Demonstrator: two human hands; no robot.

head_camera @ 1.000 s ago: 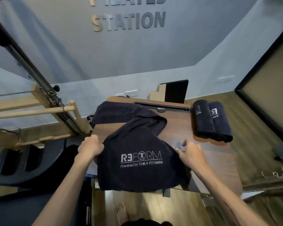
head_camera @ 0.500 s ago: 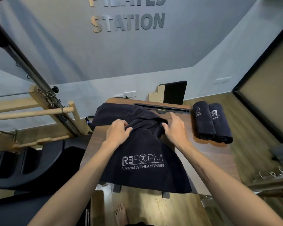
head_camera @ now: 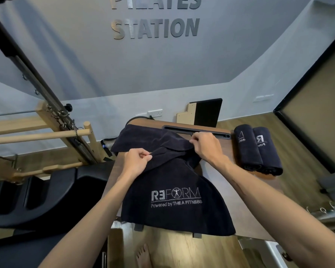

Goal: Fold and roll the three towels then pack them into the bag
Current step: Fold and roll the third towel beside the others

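both hands, left hand and right hand, pinch the towel, lengthwise away.

Both arms reach forward, left hand and right hand pinching cloth.

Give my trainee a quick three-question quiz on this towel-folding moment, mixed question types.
1. True or false: both the left hand and the right hand pinch the unrolled towel.
2. How many rolled towels lie on the table?
3. Multiple choice: the rolled ones lie A) to the right of the unrolled towel, B) under it, C) on the floor.

Key: 1 true; 2 two; 3 A.
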